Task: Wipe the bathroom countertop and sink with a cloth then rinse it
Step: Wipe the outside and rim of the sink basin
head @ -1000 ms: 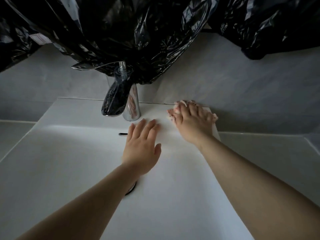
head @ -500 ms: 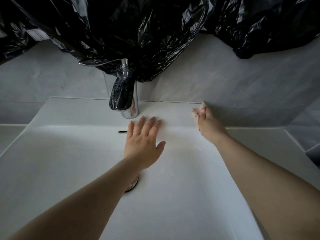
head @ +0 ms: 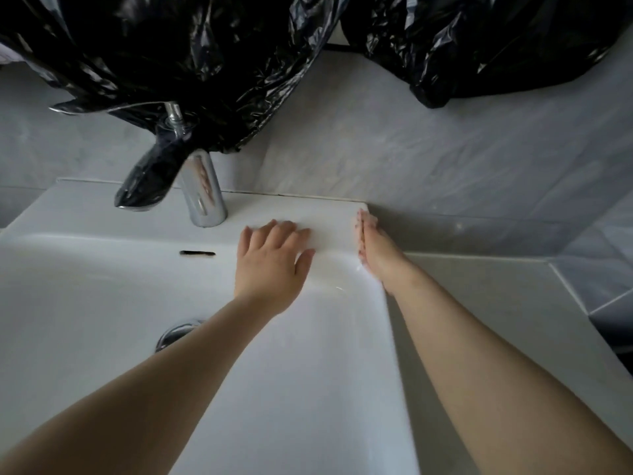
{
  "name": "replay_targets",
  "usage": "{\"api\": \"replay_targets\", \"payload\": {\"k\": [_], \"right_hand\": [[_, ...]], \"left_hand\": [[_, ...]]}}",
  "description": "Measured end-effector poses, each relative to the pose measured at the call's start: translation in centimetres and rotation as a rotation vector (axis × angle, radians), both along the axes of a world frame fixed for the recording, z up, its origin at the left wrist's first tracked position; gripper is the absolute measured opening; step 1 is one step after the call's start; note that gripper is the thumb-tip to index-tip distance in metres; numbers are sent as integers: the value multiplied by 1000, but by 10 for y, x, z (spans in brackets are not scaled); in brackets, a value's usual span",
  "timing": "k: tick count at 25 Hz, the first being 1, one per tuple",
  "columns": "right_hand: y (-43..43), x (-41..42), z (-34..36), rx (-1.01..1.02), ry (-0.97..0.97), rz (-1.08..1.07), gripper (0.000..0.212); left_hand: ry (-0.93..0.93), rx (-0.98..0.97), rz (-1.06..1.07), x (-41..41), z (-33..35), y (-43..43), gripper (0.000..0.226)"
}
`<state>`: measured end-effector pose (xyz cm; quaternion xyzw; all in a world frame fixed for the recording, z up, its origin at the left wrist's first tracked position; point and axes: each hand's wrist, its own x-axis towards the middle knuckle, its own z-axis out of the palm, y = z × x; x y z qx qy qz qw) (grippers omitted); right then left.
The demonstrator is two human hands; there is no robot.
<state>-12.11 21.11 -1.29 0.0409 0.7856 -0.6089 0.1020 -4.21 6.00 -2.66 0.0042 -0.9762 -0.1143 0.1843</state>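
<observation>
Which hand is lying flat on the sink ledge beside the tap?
The left hand, palm down beside the tap; the right hand stands on edge at the right back corner of the sink.

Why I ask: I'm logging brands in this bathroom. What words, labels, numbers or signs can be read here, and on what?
No text can be read in this view.
faucet: no brand mark shows on the chrome.
black plastic bags: no print visible.
pale patch at the left edge, by the bags: cut off and too blurred to tell whether it carries text.
sink: no markings.
</observation>
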Motion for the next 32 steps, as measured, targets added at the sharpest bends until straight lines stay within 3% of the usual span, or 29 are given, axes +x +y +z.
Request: {"api": "replay_targets", "payload": {"k": [2, 5, 7, 9, 11, 13, 16, 20, 24, 27, 30, 32], "right_hand": [[-6, -14, 9, -68, -34, -77, 44], [19, 16, -9, -304, -6, 53, 34], [28, 59, -15, -481, -90, 113, 32], [35, 82, -25, -495, -2, 156, 30], [31, 55, -23, -469, 72, 128, 25], [24, 16, -23, -589, 95, 145, 20], [23, 5, -42, -644, 30, 127, 31], [36, 74, -95, -614, -48, 166, 54], [17, 13, -74, -691, -187, 94, 54], [19, -2, -62, -752, -29, 36, 71], [16, 39, -67, -703, -103, 91, 72], [18, 53, -79, -710, 7, 101, 75]], "left_hand": [[-13, 74, 94, -11, 2, 13, 42], [38, 71, 191, -20, -7, 27, 40], [81, 18, 116, -20, -14, 48, 45], [130, -37, 54, -20, -25, 73, 46], [161, 3, 85, -23, -28, 83, 42], [182, 17, 107, -25, -28, 82, 42], [228, 2, 124, -25, -33, 79, 44], [262, 6, 146, -27, -37, 85, 45], [275, 10, 145, -28, -38, 84, 46], [303, -4, 143, -30, -42, 83, 45], [367, -11, 158, -34, -46, 84, 43], [396, -14, 170, -36, -47, 83, 44]]}}
